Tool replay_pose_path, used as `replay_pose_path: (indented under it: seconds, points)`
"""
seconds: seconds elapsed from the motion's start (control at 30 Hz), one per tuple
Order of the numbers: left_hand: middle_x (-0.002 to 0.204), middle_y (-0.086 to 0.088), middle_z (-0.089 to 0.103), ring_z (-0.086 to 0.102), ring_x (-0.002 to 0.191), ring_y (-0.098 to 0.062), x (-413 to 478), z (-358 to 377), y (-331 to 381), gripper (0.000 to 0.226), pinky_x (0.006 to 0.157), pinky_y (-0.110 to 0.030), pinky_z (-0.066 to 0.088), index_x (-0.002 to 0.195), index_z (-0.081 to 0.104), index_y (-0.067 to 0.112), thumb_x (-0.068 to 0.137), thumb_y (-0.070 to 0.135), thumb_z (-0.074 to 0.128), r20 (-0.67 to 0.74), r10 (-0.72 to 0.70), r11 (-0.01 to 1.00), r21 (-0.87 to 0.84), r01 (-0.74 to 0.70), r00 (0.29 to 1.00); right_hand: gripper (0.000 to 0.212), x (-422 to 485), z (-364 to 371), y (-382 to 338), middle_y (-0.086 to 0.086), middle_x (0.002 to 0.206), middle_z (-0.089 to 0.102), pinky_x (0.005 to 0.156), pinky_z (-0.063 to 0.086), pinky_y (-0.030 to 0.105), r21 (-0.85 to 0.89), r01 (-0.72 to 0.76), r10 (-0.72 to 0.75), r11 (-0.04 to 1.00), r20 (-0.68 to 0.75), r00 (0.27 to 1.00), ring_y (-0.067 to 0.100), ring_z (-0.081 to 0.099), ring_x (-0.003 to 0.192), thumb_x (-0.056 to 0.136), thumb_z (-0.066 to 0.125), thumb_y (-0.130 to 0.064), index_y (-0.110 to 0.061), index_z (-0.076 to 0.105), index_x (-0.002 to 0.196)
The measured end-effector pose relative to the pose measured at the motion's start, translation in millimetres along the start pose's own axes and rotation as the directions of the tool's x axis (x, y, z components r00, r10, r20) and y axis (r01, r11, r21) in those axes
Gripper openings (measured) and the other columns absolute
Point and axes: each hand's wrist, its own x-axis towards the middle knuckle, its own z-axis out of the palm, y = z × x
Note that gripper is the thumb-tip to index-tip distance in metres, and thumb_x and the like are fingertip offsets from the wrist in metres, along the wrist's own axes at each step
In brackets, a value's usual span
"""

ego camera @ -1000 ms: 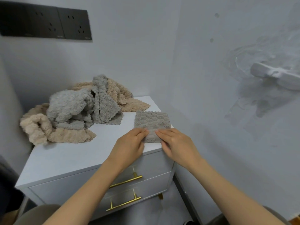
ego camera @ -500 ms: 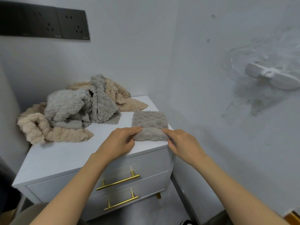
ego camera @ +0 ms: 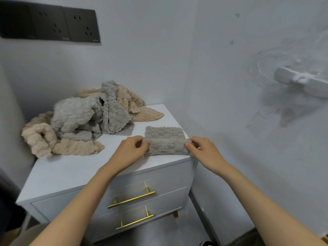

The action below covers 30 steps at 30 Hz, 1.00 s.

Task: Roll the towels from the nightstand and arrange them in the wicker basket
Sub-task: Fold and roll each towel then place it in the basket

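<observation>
The towel was judged light, soft and limp. Its plush nap seemed likely to cling to itself rather than slip, so a roll would be kept tight only while pinched, and the two ends of the rolled edge were judged the best places to take hold. It lay folded flat at the front right corner of the nightstand, with its near edge turned up into a low roll. That roll was pinched at one end by the left hand and at the other by the right hand, thumb and fingers of each curled closely on the cloth and nothing else held. The flat remainder lay just beyond the fingertips. Further beyond, to the left of the left hand, a loose heap of grey and beige towels was piled. No basket was seen.
</observation>
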Motion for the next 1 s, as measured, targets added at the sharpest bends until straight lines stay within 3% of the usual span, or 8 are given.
replay_pose_path:
  seconds: [0.1, 0.2, 0.37, 0.5, 0.67, 0.8, 0.9, 1.0]
  points:
    - [0.064, -0.011, 0.055, 0.045, 0.058, -0.016, 1.1, 0.8, 0.0, 0.046, 0.058, -0.030, 0.031, 0.073, 0.058, 0.002, 0.092, 0.042, 0.047, 0.004, -0.060, 0.998, -0.001, 0.060, 0.998, 0.025, 0.7, -1.1, -6.7, -0.012, 0.052, 0.047, 0.053, 0.033, 0.011, 0.057, -0.091, 0.090, 0.994, 0.007, 0.996, -0.002, 0.044, 0.051, 0.096, 0.056, -0.030, -0.025, 0.057, 0.071]
    - [0.071, -0.014, 0.062, 0.049, 0.058, -0.017, 2.6, 4.2, -0.2, 0.053, 0.058, -0.029, 0.034, 0.076, 0.061, 0.003, 0.080, 0.052, 0.042, -0.044, -0.113, 0.993, 0.039, 0.115, 0.993, 0.015, 3.6, 0.9, -10.1, -0.015, 0.063, 0.057, 0.061, 0.038, 0.018, 0.039, -0.197, 0.197, 0.980, -0.008, 0.980, -0.001, 0.053, 0.066, 0.092, 0.059, -0.037, -0.024, 0.062, 0.084]
    - [0.075, 0.009, 0.062, 0.056, 0.070, -0.012, 1.6, 7.5, 4.1, 0.023, 0.058, -0.026, 0.036, 0.086, 0.057, 0.026, 0.088, 0.047, 0.049, -0.149, -0.160, 0.960, 0.206, 0.189, 0.976, 0.013, 8.0, 9.2, -10.2, -0.009, 0.073, 0.066, 0.070, 0.048, 0.030, -0.022, -0.276, 0.271, 0.961, -0.133, 0.953, 0.016, 0.062, 0.084, 0.082, 0.063, -0.041, -0.029, 0.060, 0.085]
    - [0.082, 0.007, 0.054, 0.051, 0.078, -0.013, -2.7, 12.5, 7.5, 0.009, 0.057, -0.028, 0.037, 0.092, 0.053, 0.025, 0.090, 0.034, 0.053, -0.271, 0.015, 0.968, 0.246, 0.054, 0.962, 0.011, 6.5, 13.7, -14.3, -0.011, 0.074, 0.058, 0.054, 0.034, 0.024, -0.143, -0.149, 0.106, 0.978, -0.272, 0.956, 0.014, 0.052, 0.086, 0.082, 0.064, -0.030, -0.032, 0.055, 0.090]
    - [0.089, 0.000, 0.055, 0.050, 0.083, -0.019, -2.2, 29.3, 12.4, 0.020, 0.065, -0.032, 0.043, 0.094, 0.066, 0.016, 0.081, 0.002, 0.060, -0.248, 0.423, 0.887, 0.311, -0.342, 0.872, 0.031, 4.4, 30.8, -23.4, -0.010, 0.094, 0.060, 0.059, 0.039, 0.028, -0.377, 0.246, -0.357, 0.893, -0.261, 0.897, 0.014, 0.049, 0.089, 0.080, 0.049, -0.003, -0.025, 0.063, 0.096]
    - [0.084, 0.000, 0.058, 0.052, 0.078, -0.018, -9.8, 38.1, 20.7, 0.020, 0.060, -0.029, 0.043, 0.087, 0.066, 0.015, 0.073, 0.015, 0.052, -0.232, 0.408, 0.887, 0.330, -0.323, 0.883, 0.031, 2.4, 42.6, -25.5, -0.008, 0.088, 0.068, 0.052, 0.046, 0.028, -0.551, 0.319, -0.495, 0.772, -0.206, 0.844, 0.020, 0.059, 0.076, 0.081, 0.041, -0.022, -0.024, 0.071, 0.092]
    - [0.080, -0.002, 0.058, 0.056, 0.073, -0.021, -11.6, 44.0, 17.7, 0.010, 0.052, -0.030, 0.043, 0.081, 0.064, 0.014, 0.074, 0.013, 0.056, -0.227, 0.404, 0.864, 0.414, -0.287, 0.886, 0.023, 2.6, 50.5, -17.6, -0.006, 0.093, 0.071, 0.059, 0.052, 0.027, -0.620, 0.348, -0.561, 0.704, -0.183, 0.808, 0.021, 0.064, 0.080, 0.077, 0.063, -0.011, -0.019, 0.074, 0.094]
    - [0.088, -0.002, 0.059, 0.057, 0.083, -0.022, -11.5, 46.1, 17.7, 0.011, 0.058, -0.032, 0.045, 0.087, 0.064, 0.011, 0.079, 0.007, 0.058, -0.212, 0.354, 0.878, 0.410, -0.246, 0.911, 0.034, -0.2, 49.5, -17.8, -0.009, 0.098, 0.073, 0.064, 0.055, 0.024, -0.609, 0.361, -0.547, 0.707, -0.147, 0.824, 0.017, 0.066, 0.087, 0.077, 0.051, -0.018, -0.021, 0.076, 0.100]
